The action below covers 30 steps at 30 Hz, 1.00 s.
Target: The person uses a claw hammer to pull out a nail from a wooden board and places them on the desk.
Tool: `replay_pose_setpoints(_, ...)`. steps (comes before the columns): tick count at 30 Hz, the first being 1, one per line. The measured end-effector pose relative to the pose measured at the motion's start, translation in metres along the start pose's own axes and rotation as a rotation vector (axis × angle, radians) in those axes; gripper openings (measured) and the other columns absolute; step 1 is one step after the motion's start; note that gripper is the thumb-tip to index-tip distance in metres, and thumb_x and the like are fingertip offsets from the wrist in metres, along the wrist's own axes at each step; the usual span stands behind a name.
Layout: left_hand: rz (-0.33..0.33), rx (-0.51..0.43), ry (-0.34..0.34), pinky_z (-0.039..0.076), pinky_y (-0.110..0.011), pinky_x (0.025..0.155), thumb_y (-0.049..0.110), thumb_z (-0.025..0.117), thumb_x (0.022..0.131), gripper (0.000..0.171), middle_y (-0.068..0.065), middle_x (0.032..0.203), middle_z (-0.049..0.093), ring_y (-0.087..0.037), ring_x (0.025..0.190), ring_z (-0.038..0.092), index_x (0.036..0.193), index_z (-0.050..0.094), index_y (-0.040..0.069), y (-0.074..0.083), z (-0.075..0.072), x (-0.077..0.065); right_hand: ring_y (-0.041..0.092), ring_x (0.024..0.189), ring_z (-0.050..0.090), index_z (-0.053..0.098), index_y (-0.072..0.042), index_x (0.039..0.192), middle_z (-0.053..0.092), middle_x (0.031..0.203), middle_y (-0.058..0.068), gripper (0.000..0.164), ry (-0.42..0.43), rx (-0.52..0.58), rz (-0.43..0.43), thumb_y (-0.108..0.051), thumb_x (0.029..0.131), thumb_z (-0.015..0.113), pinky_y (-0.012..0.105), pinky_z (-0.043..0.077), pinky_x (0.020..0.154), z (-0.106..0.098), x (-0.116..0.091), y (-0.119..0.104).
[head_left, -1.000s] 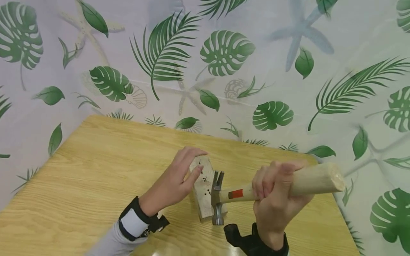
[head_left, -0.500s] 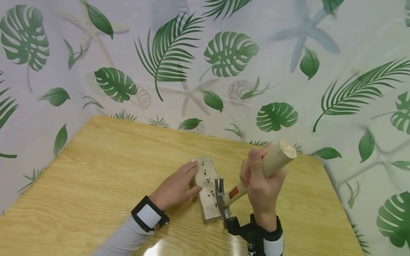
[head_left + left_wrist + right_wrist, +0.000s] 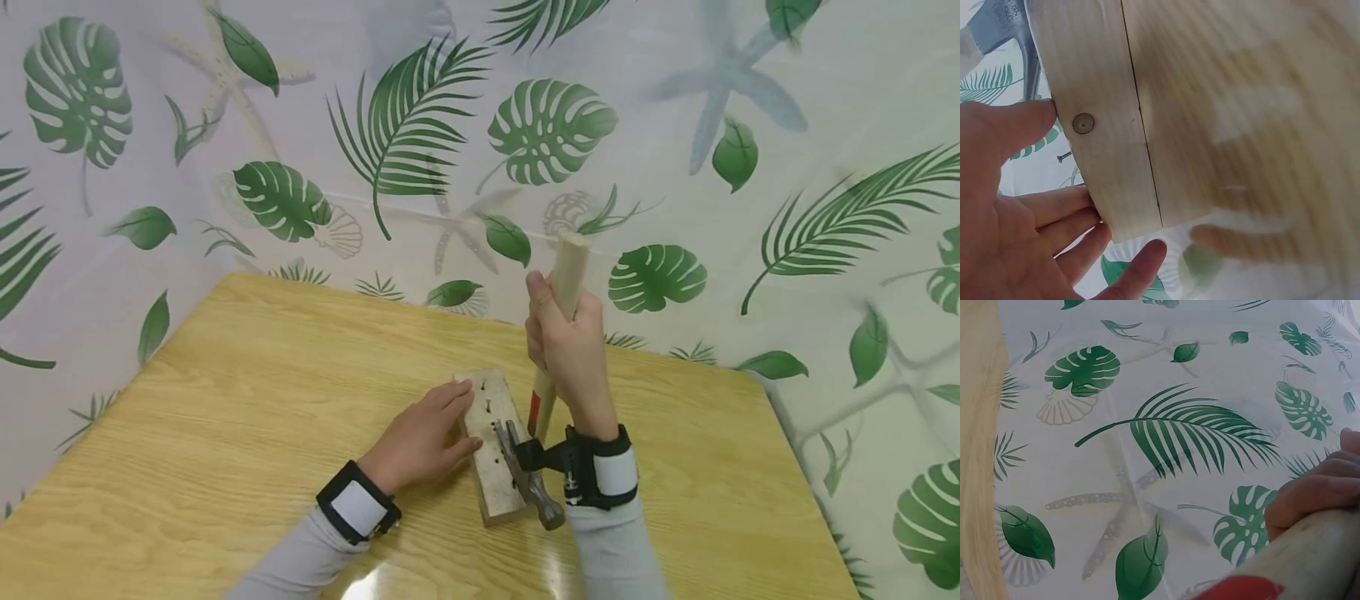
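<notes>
Steel, wood-handled claw hammer (image 3: pixel 546 407) clamped in right hand (image 3: pixel 573 354); left hand (image 3: pixel 420 433), fingers apart, against pale oblong wood block (image 3: pixel 498 487). Likely prying dark nails (image 3: pixel 488 407); next wants steady levering.

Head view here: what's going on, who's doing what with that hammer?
A person's right hand grips the pale wooden handle of a grey-headed claw hammer, handle pointing steeply upward, claw down over a pale rectangular wooden block. The left hand touches the block's left side, fingers mostly extended. The block lies on a yellow wood-grain table, and at least one small dark metal nail sticks out of it. Whether the claw has caught a nail, I can't tell.
</notes>
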State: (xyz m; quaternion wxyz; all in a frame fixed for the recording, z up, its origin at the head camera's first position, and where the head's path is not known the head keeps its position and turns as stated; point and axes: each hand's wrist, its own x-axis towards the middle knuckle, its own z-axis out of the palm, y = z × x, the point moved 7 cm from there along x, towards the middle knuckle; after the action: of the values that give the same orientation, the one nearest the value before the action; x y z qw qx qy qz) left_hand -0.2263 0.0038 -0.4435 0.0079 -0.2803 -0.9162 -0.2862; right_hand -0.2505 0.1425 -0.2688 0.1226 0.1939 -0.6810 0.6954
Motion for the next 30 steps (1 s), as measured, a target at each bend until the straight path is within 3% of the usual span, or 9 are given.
replay_pose_setpoints(7,0.011,0.002,-0.016,0.034,-0.049,0.118,0.040,0.063,0.100,0.069,-0.014,0.162,0.036,-0.033,0.150,0.034,0.152,0.043,-0.001,-0.002,0.000,-0.001,0.008,0.033,0.025,0.040,-0.010,0.072,0.029,0.046,-0.006,0.048,-0.052,-0.001,0.137,-0.041,0.103,0.059,0.025,0.020,0.034,0.018,0.031,0.031)
replay_pose_setpoints(13,0.016,0.016,-0.019,0.033,-0.046,0.120,0.042,0.061,0.101,0.069,-0.013,0.163,0.036,-0.031,0.150,0.033,0.153,0.042,0.000,-0.003,-0.001,-0.001,0.008,0.034,0.027,0.043,-0.009,0.075,0.032,0.046,-0.006,0.046,-0.095,-0.048,0.193,-0.042,0.102,0.059,0.024,0.021,0.035,0.030,0.048,0.047)
replay_pose_setpoints(25,0.018,-0.001,-0.014,0.034,-0.047,0.118,0.041,0.063,0.100,0.069,-0.014,0.161,0.038,-0.031,0.149,0.035,0.151,0.044,-0.001,-0.002,0.000,0.000,0.008,0.037,0.031,0.047,-0.012,0.080,0.035,0.049,-0.006,0.042,0.045,-0.080,0.201,-0.047,0.099,0.062,0.023,0.024,0.036,0.027,0.065,0.059)
replay_pose_setpoints(30,0.008,0.008,-0.018,0.035,-0.048,0.118,0.041,0.062,0.100,0.069,-0.013,0.162,0.038,-0.030,0.150,0.034,0.152,0.044,0.000,-0.004,0.000,0.001,0.010,0.037,0.031,0.047,-0.012,0.078,0.035,0.049,-0.005,0.045,0.090,-0.081,0.142,-0.049,0.098,0.063,0.025,0.025,0.036,0.023,0.060,0.052)
